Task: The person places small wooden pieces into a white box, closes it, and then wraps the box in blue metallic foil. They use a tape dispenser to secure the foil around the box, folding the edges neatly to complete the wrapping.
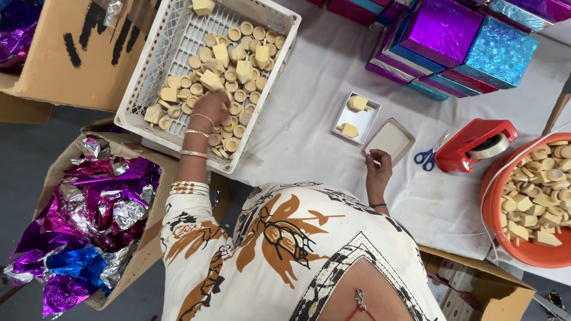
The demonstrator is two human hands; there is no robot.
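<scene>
My left hand (pixel 209 108), with bangles on the wrist, reaches into a white plastic crate (pixel 146 71). The crate holds several beige clay pieces (pixel 235 56), some round cups and some blocks. The fingers curl down into the pile and close on pieces at its near edge. My right hand (pixel 378 165) rests on the white cloth with its fingers curled on the near corner of a small white box lid (pixel 391 139). Beside the lid, a small white box (pixel 351 138) holds two beige pieces.
An orange tub (pixel 493 220) of beige pieces stands at the right, with a red tape dispenser (pixel 476 142) and blue-handled scissors (pixel 427 157) near it. Shiny purple and blue gift boxes (pixel 452 41) are stacked at the back. A cardboard box of crumpled foil (pixel 89 208) sits at the left.
</scene>
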